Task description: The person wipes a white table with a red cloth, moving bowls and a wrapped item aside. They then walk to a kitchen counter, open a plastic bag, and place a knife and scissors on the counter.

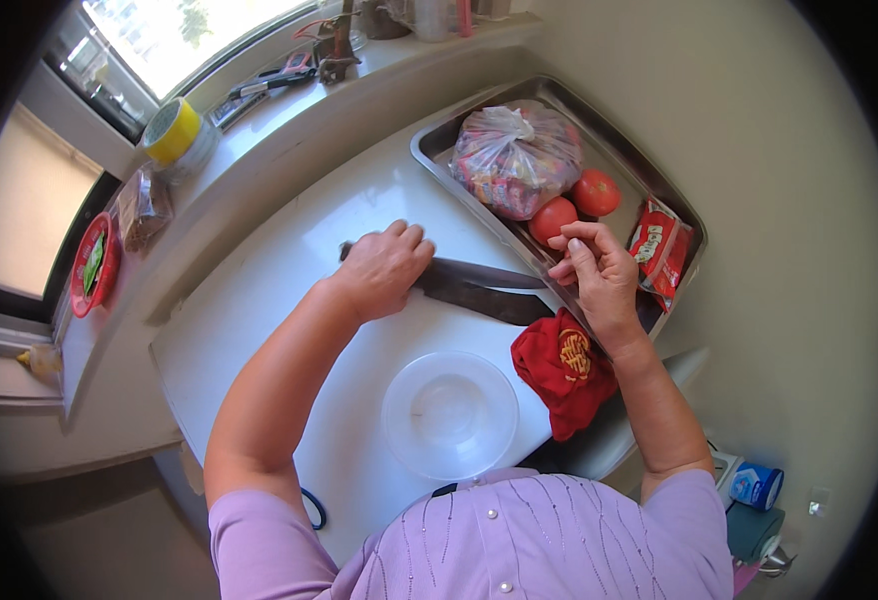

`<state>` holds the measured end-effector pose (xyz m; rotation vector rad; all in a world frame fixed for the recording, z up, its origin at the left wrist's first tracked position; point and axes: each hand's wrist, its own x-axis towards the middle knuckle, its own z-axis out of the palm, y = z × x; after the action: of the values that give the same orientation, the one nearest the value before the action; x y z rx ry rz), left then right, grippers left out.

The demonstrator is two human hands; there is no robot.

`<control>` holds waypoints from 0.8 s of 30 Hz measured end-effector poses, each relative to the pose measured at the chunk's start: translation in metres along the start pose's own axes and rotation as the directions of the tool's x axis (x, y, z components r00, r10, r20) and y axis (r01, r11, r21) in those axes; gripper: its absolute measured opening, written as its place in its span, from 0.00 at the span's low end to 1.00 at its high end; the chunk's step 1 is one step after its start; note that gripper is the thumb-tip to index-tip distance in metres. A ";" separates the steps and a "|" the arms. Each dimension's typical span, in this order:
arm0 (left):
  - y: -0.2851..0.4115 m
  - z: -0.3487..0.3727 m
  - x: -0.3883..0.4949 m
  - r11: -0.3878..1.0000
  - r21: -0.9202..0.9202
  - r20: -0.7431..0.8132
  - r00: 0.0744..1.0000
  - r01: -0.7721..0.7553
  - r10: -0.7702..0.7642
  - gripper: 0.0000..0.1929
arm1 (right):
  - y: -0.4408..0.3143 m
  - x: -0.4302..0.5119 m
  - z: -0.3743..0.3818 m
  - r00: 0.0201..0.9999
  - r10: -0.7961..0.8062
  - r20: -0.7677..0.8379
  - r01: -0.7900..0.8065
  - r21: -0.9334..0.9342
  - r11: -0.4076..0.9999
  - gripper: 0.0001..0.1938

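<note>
My left hand point(388, 271) is closed around the handle of a dark-bladed knife point(484, 275) above the white tabletop point(356, 187). A second dark flat piece point(484, 300), perhaps another blade or a sheath, lies alongside it; its left end is hidden by the hand. Over the near edge of the metal tray point(679, 300) is my right hand point(596, 274), fingers loosely curled and no held object visible. Two tomatoes point(596, 193) and a tied plastic bag of small wrapped packets point(517, 161) sit in the tray. Nearer me stands a translucent plastic bowl point(451, 416).
A red cloth point(559, 375) with yellow decoration lies beside the tray, which also holds a red packet point(660, 251). Tape rolls point(172, 131), a red basket point(95, 264) and tools line the windowsill point(259, 127). A wall point(769, 187) rises at right.
</note>
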<state>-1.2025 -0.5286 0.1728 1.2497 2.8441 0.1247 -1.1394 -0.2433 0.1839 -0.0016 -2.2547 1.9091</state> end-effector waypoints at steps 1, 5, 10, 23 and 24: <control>0.001 -0.004 -0.008 1.000 -0.015 0.016 1.000 0.015 -0.015 0.15 | -0.001 -0.003 -0.002 1.000 -0.005 -0.010 0.005 0.000 1.000 0.08; -0.002 -0.009 -0.049 0.992 0.046 -0.084 0.990 0.121 -0.116 0.16 | -0.006 -0.020 -0.015 0.997 -0.019 -0.074 0.024 0.075 0.997 0.08; -0.002 -0.036 -0.079 0.974 -0.033 -0.290 0.931 0.222 -0.222 0.18 | -0.013 -0.039 -0.036 0.982 -0.088 -0.167 0.107 0.107 0.988 0.08; 0.027 -0.101 0.114 0.990 0.124 -0.411 0.911 0.070 -0.013 0.17 | 0.015 -0.127 -0.057 0.941 -0.337 -0.022 0.321 -0.257 0.912 0.11; 0.032 -0.101 0.136 0.987 0.155 -0.386 0.922 0.052 0.012 0.17 | 0.016 -0.129 -0.061 0.948 -0.317 -0.027 0.302 -0.237 0.923 0.10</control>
<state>-1.2775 -0.4129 0.2766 1.3592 3.2614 0.1578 -1.0055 -0.1963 0.1593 0.2430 -2.2602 1.4616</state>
